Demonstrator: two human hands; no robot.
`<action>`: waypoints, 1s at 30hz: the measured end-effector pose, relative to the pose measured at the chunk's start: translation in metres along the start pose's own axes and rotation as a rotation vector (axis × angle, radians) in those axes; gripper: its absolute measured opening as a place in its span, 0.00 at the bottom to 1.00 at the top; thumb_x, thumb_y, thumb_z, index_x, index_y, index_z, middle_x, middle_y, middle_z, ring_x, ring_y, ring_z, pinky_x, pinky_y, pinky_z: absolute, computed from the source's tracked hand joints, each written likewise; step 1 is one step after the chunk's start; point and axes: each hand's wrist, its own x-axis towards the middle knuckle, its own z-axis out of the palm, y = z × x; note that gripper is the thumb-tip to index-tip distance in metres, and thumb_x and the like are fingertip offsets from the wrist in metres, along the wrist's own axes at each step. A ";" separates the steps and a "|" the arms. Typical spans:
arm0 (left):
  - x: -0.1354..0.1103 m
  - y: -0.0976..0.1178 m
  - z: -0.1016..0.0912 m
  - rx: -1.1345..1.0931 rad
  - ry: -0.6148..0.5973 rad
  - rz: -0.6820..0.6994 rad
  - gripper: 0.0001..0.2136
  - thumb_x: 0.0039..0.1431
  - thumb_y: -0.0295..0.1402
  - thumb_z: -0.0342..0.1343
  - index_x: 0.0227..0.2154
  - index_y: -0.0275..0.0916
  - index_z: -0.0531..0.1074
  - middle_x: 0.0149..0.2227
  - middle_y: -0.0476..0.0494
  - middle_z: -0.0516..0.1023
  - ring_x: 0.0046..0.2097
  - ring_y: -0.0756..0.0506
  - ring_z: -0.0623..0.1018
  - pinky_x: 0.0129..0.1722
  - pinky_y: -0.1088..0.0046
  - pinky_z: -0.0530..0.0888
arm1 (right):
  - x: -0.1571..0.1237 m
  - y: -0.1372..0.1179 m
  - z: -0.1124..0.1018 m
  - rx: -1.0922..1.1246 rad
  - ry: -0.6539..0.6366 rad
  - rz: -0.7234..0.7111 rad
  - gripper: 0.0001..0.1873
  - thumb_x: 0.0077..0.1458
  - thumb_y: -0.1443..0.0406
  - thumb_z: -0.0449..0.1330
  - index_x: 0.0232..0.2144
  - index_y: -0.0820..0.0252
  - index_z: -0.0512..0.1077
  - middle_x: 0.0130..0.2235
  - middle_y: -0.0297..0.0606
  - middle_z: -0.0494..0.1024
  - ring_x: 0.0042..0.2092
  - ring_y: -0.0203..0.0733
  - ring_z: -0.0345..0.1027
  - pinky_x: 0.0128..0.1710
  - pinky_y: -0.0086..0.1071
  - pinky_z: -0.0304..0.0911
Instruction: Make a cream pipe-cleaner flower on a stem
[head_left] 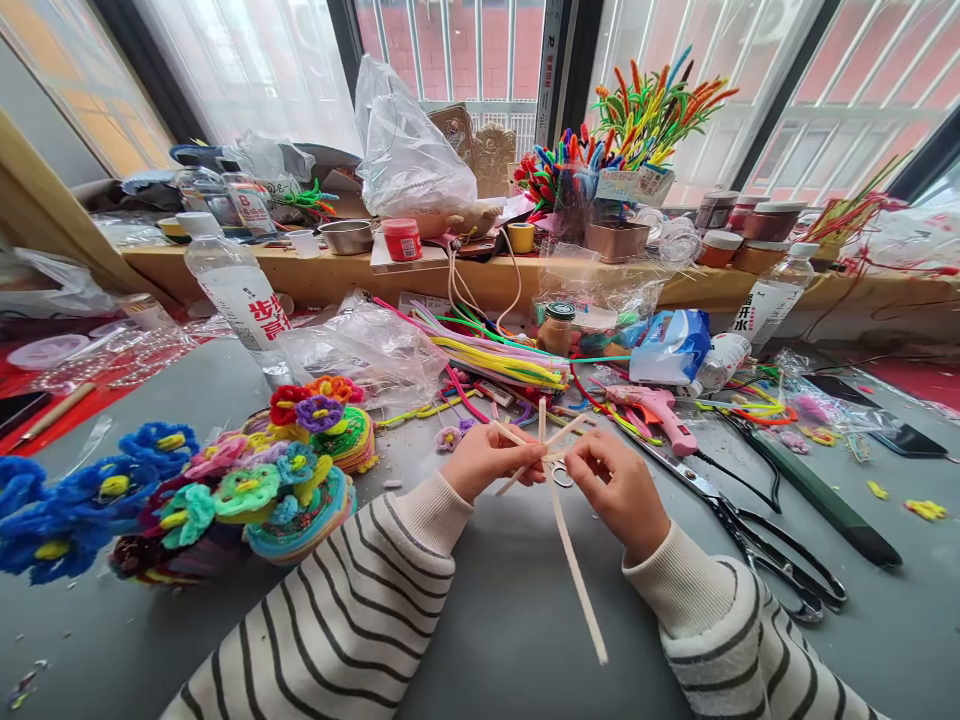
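Several cream pipe cleaners [574, 570] cross in a star shape, with one long strip hanging down toward me. My left hand [495, 462] is closed, pinching them near the crossing between thumb and fingers. On the other side, my right hand [621, 492] is closed too, its thumb and fingertips pinched at the right side of the crossing. Just below the crossing a small silvery ring [560, 473] shows between the hands. Pipe-cleaner flowers [247, 490] in blue, pink, green and red lie left of my left sleeve.
Black-handled scissors [750, 540], a dark green bar-shaped tool [832, 500] and a pink glue gun [660, 415] lie to the right. Ahead is a bundle of coloured pipe cleaners [502, 360]. Water bottles [232, 290] stand on both sides, before a crowded windowsill ledge [300, 268].
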 end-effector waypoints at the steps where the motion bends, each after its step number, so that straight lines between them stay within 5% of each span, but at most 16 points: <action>1: 0.000 0.000 -0.001 -0.015 -0.013 -0.024 0.12 0.34 0.35 0.59 0.20 0.31 0.69 0.17 0.48 0.72 0.20 0.53 0.71 0.22 0.78 0.68 | 0.000 -0.001 -0.001 -0.052 0.022 -0.062 0.06 0.46 0.65 0.51 0.21 0.61 0.64 0.24 0.34 0.63 0.25 0.34 0.56 0.25 0.29 0.55; 5: 0.002 -0.002 -0.003 -0.040 -0.046 -0.099 0.11 0.34 0.34 0.60 0.20 0.30 0.69 0.17 0.48 0.72 0.21 0.53 0.71 0.23 0.79 0.67 | -0.002 0.000 -0.002 -0.142 -0.003 -0.309 0.09 0.44 0.69 0.53 0.32 0.60 0.65 0.32 0.38 0.66 0.33 0.38 0.59 0.32 0.31 0.58; 13: 0.003 -0.005 -0.004 0.037 -0.059 -0.076 0.12 0.35 0.36 0.59 0.21 0.31 0.70 0.17 0.47 0.72 0.21 0.53 0.71 0.25 0.77 0.68 | -0.001 -0.001 -0.007 -0.195 -0.069 -0.379 0.06 0.48 0.69 0.50 0.28 0.59 0.67 0.30 0.39 0.68 0.34 0.39 0.60 0.33 0.32 0.58; 17: 0.000 -0.002 0.001 0.083 -0.036 -0.020 0.12 0.35 0.36 0.58 0.20 0.30 0.69 0.17 0.47 0.72 0.22 0.52 0.72 0.25 0.76 0.69 | -0.001 -0.006 -0.004 -0.027 -0.082 -0.116 0.07 0.47 0.66 0.51 0.21 0.61 0.65 0.24 0.35 0.65 0.25 0.35 0.57 0.24 0.29 0.55; 24: -0.006 -0.002 0.011 0.216 0.054 0.182 0.11 0.36 0.35 0.58 0.19 0.31 0.67 0.20 0.45 0.73 0.23 0.51 0.72 0.25 0.75 0.70 | -0.001 -0.005 0.009 0.562 -0.190 0.638 0.10 0.42 0.63 0.53 0.17 0.64 0.65 0.14 0.27 0.54 0.16 0.27 0.43 0.15 0.25 0.39; 26: -0.006 -0.002 0.010 0.249 0.052 0.212 0.10 0.37 0.35 0.58 0.19 0.31 0.67 0.20 0.45 0.73 0.23 0.51 0.72 0.26 0.76 0.70 | 0.000 -0.004 0.009 0.654 -0.205 0.717 0.09 0.41 0.62 0.53 0.17 0.64 0.65 0.14 0.26 0.52 0.16 0.26 0.40 0.15 0.24 0.35; 30: -0.003 -0.001 0.005 0.119 -0.044 0.093 0.11 0.38 0.36 0.57 0.20 0.31 0.67 0.18 0.47 0.71 0.21 0.52 0.71 0.25 0.76 0.69 | 0.003 -0.003 -0.001 0.730 -0.286 0.596 0.10 0.39 0.61 0.57 0.19 0.63 0.65 0.15 0.26 0.55 0.17 0.26 0.43 0.16 0.24 0.36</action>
